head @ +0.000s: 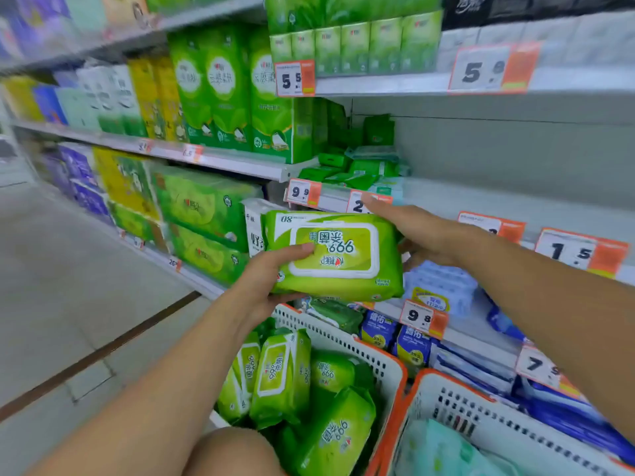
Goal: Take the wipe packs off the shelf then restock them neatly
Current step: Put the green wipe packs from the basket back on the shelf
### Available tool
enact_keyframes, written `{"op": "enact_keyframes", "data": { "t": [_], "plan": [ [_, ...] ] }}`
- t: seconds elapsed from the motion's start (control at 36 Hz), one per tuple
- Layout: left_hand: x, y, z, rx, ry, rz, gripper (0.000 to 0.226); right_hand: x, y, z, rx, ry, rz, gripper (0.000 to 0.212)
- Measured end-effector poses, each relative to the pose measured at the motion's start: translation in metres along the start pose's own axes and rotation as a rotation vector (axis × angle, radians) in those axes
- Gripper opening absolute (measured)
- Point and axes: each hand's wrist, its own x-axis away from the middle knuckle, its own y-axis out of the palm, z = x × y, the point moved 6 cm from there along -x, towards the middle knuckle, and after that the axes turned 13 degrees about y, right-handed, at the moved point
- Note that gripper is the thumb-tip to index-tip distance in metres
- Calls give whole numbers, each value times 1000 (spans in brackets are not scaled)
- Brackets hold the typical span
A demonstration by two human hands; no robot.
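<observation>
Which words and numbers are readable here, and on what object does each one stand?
"666": held wipe pack, also the packs in the basket.
"08": held pack's top corner.
"5.5": price tag, upper shelf.
"5": price tag, upper right.
"9.9": price tag.
"1.5": price tag.
"9.8": price tag.
Chinese lettering and other tags: too blurred.

We hold a green wipe pack (335, 255) between left hand (266, 283) and right hand (424, 235), basket (343, 341) at six o'clock.

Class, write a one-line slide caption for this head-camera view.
Both hands, left and right, hold a green wipe pack above a basket.
</observation>
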Motion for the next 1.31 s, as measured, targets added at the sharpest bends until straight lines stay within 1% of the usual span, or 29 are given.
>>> {"op": "enact_keyframes", "data": {
  "t": [0.03,0.08,0.11,0.17,0.28,0.36,0.42,0.44,0.5,0.53,0.56,0.58,0.64,0.67,0.72,0.75,0.78,0.81,0.83,0.86,0.89,0.94,1.0,1.03,1.08,1.11,1.17,1.25,1.31],
  "plan": [
    [6,-2,-2,-11,-13,11,52,-2,6,15,-192,79,-80,70],
    [14,-4,-6,-23,-47,44,53,-4,24,34,-430,142,-210,67],
    [15,-7,-7,-28,-57,64,56,-5,33,39,-470,143,-237,63],
    [18,-11,-3,-70,-83,65,48,-6,62,46,-517,144,-284,57],
    [25,-22,-7,-305,-188,22,37,-9,111,74,-585,219,-304,79],
    [29,-37,-33,-444,-277,50,44,-22,123,80,-569,209,-211,74],
    [31,-46,-51,-454,-307,63,47,-32,122,76,-501,161,-101,87],
    [29,-49,-57,-460,-312,57,47,-38,120,73,-464,128,-67,84],
    [20,-54,-59,-507,-302,37,51,-46,117,72,-408,89,-46,53],
    [14,-58,-62,-539,-304,23,54,-49,117,74,-398,80,-55,41],
    [10,-59,-66,-566,-321,0,57,-51,115,76,-377,67,-63,38],
    [7,-60,-71,-603,-354,-32,61,-57,116,81,-329,61,-62,40],
    [5,-63,-87,-719,-478,-162,76,-71,117,95,-125,50,-24,58],
    [7,-65,-95,-828,-581,-261,83,-77,118,102,24,20,-13,70],
    [10,-70,-106,-1173,-759,-509,84,-92,127,122,378,-43,-111,84],
    [6,-73,-114,-1361,-752,-603,78,-98,132,132,557,-53,-179,85],
    [-4,-71,-116,-1505,-662,-662,75,-105,135,142,704,-38,-239,82],
    [-16,-65,-111,-1567,-551,-673,74,-112,135,149,793,-7,-266,76],
    [-28,-57,-100,-1550,-441,-616,71,-119,132,147,830,-17,-249,66],
    [-43,-49,-83,-1453,-305,-500,64,-122,126,133,818,-65,-187,52],
    [-59,-39,-60,-1317,-142,-370,56,-123,116,113,763,-144,-80,37],
    [-88,-11,-2,-1122,284,-135,49,-110,77,61,496,-323,229,19],
    [-111,22,59,-1085,678,-23,43,-81,28,4,221,-523,537,12],
    [-125,39,82,-1084,790,-27,41,-70,4,-21,173,-594,660,10],
    [-166,70,106,-1171,812,-134,48,-71,-37,-65,283,-638,818,15],
    [-191,82,108,-1265,754,-196,54,-83,-53,-83,376,-576,816,23],
    [-236,98,94,-1439,583,-299,61,-118,-77,-99,504,-332,644,45],
    [-277,108,55,-1489,353,-409,64,-170,-85,-87,617,-80,251,59],
    [-296,114,35,-1520,235,-469,76,-207,-95,-67,676,-1,186,91]
  ]
}}
